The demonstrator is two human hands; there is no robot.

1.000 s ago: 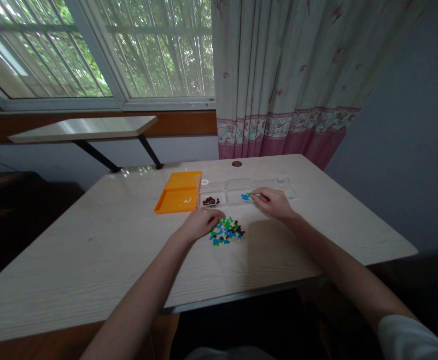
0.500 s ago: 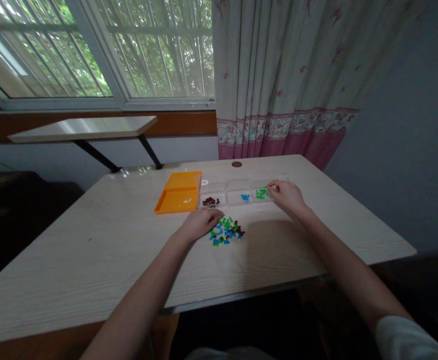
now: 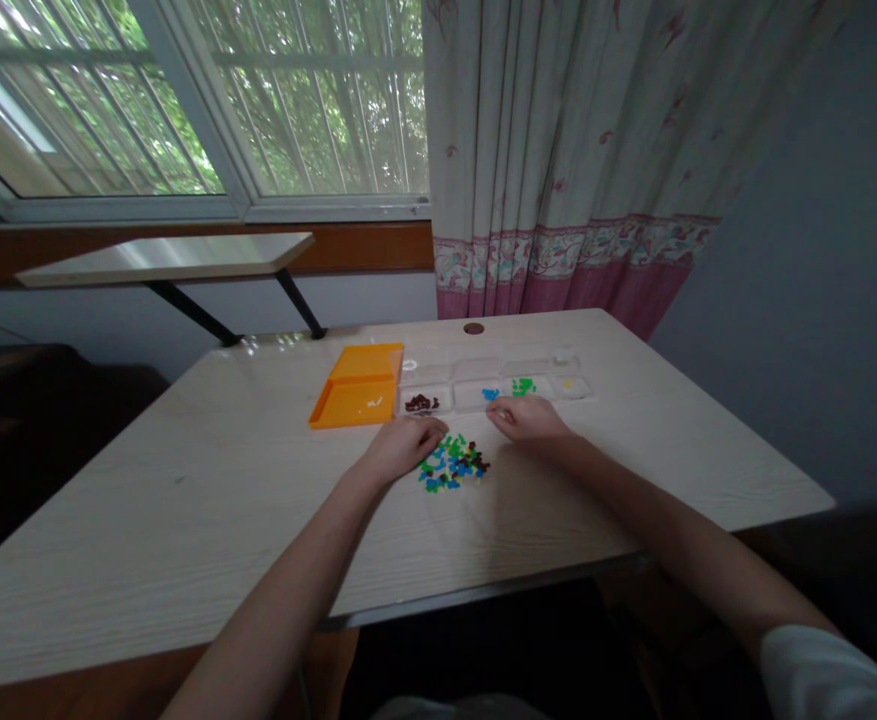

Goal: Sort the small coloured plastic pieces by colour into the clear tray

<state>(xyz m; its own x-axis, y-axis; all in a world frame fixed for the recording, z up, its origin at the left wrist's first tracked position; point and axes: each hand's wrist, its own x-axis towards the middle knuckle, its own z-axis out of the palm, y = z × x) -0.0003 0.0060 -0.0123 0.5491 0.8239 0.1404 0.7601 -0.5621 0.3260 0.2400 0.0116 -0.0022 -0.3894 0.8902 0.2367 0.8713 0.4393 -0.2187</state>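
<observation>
My left hand (image 3: 403,446) rests on the table with its fingers curled together, at the left edge of a loose pile of small green, blue, brown and yellow pieces (image 3: 453,464). Whatever its fingertips hold, if anything, is hidden. My right hand (image 3: 529,417) is in the air between the pile and the clear plastic boxes, its fingers slightly bent and apart, with nothing visible in them. Just beyond it, blue pieces (image 3: 490,394) and green pieces (image 3: 523,386) lie in separate clear boxes. Brown pieces (image 3: 421,403) fill part of the left box, and a few yellow ones (image 3: 568,384) lie in the right one.
An orange open case (image 3: 355,390) with a few white pieces lies left of the clear boxes. At the back left, a raised shelf (image 3: 172,258) stands on black legs. A round hole cover (image 3: 474,328) is set in the tabletop (image 3: 205,500) near the curtain.
My right hand has left the box of green pieces and moved left and nearer to me, uncovering the box with yellow pieces. The left hand stays in place.
</observation>
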